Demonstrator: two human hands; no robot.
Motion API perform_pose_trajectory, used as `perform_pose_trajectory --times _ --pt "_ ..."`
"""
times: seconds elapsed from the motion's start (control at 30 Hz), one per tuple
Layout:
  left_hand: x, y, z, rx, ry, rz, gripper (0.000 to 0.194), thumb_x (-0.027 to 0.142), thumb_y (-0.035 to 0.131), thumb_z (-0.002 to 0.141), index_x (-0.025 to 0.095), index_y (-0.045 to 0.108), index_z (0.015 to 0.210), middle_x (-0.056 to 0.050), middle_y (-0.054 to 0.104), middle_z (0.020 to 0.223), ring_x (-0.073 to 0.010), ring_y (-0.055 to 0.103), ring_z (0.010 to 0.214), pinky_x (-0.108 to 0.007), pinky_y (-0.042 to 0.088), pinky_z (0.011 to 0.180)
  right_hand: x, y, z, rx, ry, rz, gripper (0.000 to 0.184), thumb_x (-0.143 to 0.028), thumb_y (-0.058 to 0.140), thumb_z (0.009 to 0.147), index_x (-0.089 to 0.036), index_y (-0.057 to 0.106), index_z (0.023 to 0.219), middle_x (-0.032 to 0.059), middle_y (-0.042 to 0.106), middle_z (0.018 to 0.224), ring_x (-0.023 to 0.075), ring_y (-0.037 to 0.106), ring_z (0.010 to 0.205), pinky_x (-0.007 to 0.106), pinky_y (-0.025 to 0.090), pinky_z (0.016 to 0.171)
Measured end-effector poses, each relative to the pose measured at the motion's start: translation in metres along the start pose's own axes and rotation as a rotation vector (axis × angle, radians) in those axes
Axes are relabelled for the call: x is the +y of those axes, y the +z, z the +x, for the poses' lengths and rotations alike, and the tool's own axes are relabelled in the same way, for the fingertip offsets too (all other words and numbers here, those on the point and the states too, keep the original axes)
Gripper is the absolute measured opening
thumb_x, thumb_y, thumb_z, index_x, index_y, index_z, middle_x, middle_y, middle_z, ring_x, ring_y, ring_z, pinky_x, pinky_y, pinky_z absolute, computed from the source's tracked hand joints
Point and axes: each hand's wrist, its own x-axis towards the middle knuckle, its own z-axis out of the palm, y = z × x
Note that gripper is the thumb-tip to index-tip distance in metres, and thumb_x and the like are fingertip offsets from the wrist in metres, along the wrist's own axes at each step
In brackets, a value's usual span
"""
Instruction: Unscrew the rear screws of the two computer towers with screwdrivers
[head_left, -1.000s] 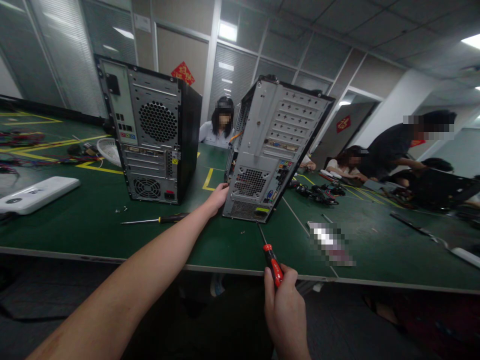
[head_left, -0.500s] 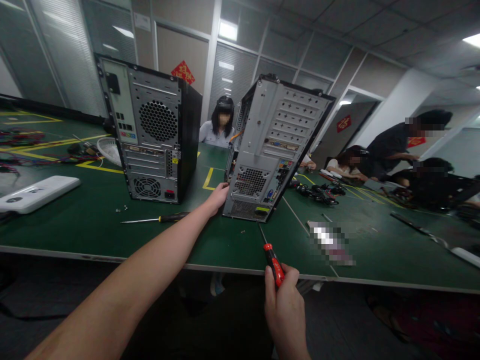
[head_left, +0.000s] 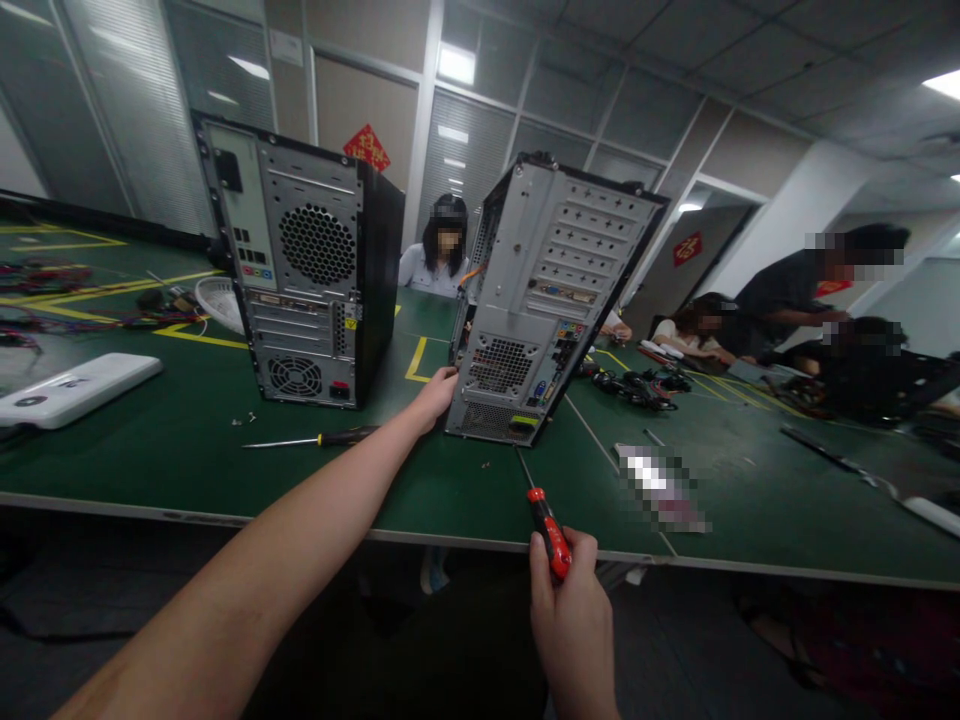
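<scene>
My right hand [head_left: 574, 610] is closed around the red and black handle of a screwdriver [head_left: 551, 530]. Its shaft points up and away, the tip at the lower back edge of a grey computer case [head_left: 517, 250] with its back panel towards me; contact there I cannot make out. My left hand [head_left: 436, 398] grips the left lower side of that case, fingertips partly hidden behind its edge. The case stands slightly tilted in view, its left side open. Beside my left forearm lies a second screwdriver [head_left: 315, 440], black and yellow, on the green table [head_left: 187, 465].
Another computer case [head_left: 307, 260] stands upright at left. Small screws [head_left: 244, 419] lie before it, and a white power bank-like device [head_left: 82, 390] is further left. Right are a blurred flat item [head_left: 660, 485] and black cables [head_left: 637, 385]. A person [head_left: 439, 255] sits opposite; others work at right.
</scene>
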Motion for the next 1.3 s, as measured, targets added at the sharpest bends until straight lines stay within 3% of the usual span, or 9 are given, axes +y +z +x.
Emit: perform_pose_trajectory --times 0.2,0.4,0.57,0.7,0.83,1.0,1.3 --pt "-0.002 -0.001 0.002 -0.002 -0.006 0.01 0.055 0.049 0.072 0.081 0.02 0.062 0.127 -0.012 0.073 0.122 -0.0291 0.069 0.11 -0.038 0.053 0.089 0.0 0.006 -0.001 0.208 -0.219 -0.003 0.041 -0.057 0.045 0.102 -0.02 0.061 0.109 0.0136 0.06 0.111 0.0272 0.067 0.096 0.035 0.054 0.074" --pt "-0.006 -0.003 0.005 -0.005 0.006 0.016 0.056 0.05 0.071 0.082 0.021 0.062 0.128 -0.013 0.073 0.122 -0.0296 0.069 0.11 -0.039 0.053 0.089 0.003 0.01 0.0 0.182 -0.262 -0.009 0.037 -0.042 0.04 0.106 -0.018 0.062 0.124 0.016 0.046 0.127 0.0244 0.064 0.1 0.038 0.057 0.081" --pt "-0.005 0.0 0.006 0.007 0.014 0.015 0.055 0.047 0.072 0.081 0.019 0.062 0.128 -0.013 0.073 0.124 -0.0294 0.068 0.112 -0.038 0.053 0.089 0.004 0.009 0.002 0.182 -0.297 -0.014 0.038 -0.041 0.037 0.107 -0.017 0.059 0.128 0.0148 0.047 0.121 0.0246 0.064 0.097 0.039 0.057 0.081" --pt "-0.006 0.0 0.007 0.017 0.023 0.029 0.053 0.046 0.071 0.082 0.018 0.063 0.127 -0.013 0.073 0.124 -0.0293 0.068 0.112 -0.038 0.053 0.089 0.007 0.009 0.005 0.177 -0.267 -0.118 0.043 -0.047 0.036 0.107 -0.017 0.055 0.13 0.0139 0.052 0.116 0.0247 0.067 0.088 0.035 0.056 0.068" --pt "-0.004 -0.001 0.005 0.01 0.005 0.039 0.056 0.048 0.07 0.083 0.019 0.062 0.13 -0.013 0.073 0.124 -0.0298 0.068 0.111 -0.038 0.053 0.088 0.009 0.006 0.005 0.13 -0.268 -0.261 0.042 -0.047 0.032 0.108 -0.02 0.055 0.13 0.0084 0.057 0.104 0.0192 0.065 0.067 0.029 0.047 0.052" --pt "0.003 -0.001 -0.002 0.003 -0.014 0.052 0.055 0.049 0.071 0.083 0.02 0.062 0.128 -0.013 0.073 0.125 -0.0303 0.069 0.111 -0.038 0.054 0.089 0.008 0.003 0.006 0.131 -0.338 -0.31 0.044 -0.047 0.026 0.11 -0.019 0.056 0.125 0.0063 0.061 0.096 0.0191 0.066 0.068 0.027 0.045 0.053" --pt "0.008 0.002 -0.006 -0.001 -0.018 0.032 0.054 0.047 0.069 0.085 0.018 0.061 0.129 -0.014 0.074 0.121 -0.0296 0.07 0.108 -0.038 0.054 0.088 0.006 0.002 0.005 0.112 -0.321 -0.347 0.042 -0.047 0.026 0.109 -0.02 0.056 0.121 0.0081 0.069 0.099 0.0205 0.071 0.069 0.028 0.043 0.053"
